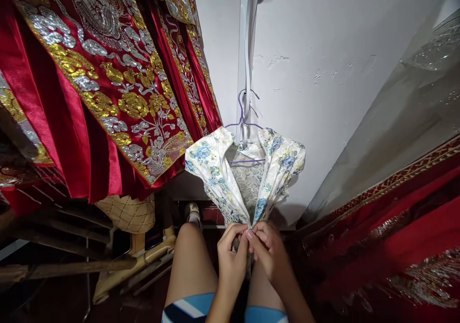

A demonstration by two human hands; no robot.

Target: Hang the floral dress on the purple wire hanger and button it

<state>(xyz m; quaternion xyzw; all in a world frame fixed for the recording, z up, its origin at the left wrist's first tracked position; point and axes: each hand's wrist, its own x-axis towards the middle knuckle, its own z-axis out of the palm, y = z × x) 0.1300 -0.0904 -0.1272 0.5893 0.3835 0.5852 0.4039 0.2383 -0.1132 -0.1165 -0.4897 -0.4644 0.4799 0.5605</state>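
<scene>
A floral garment (215, 169) hung from a purple hanger (242, 120) before a white wall (316, 102), just beyond the person's knees (192, 236), its front parted in a V. At the V's base, the left hand (232, 248) and right hand (269, 248) met, fingertips pinched narrow, holding the cloth where its edges joined. A red sequined costume (132, 105) hung to the left.

You have a white wall (305, 40) ahead: to its left, an embroidered red costume (134, 105); lower left, wooden poles (153, 254); right, red cloth (424, 234).
</scene>
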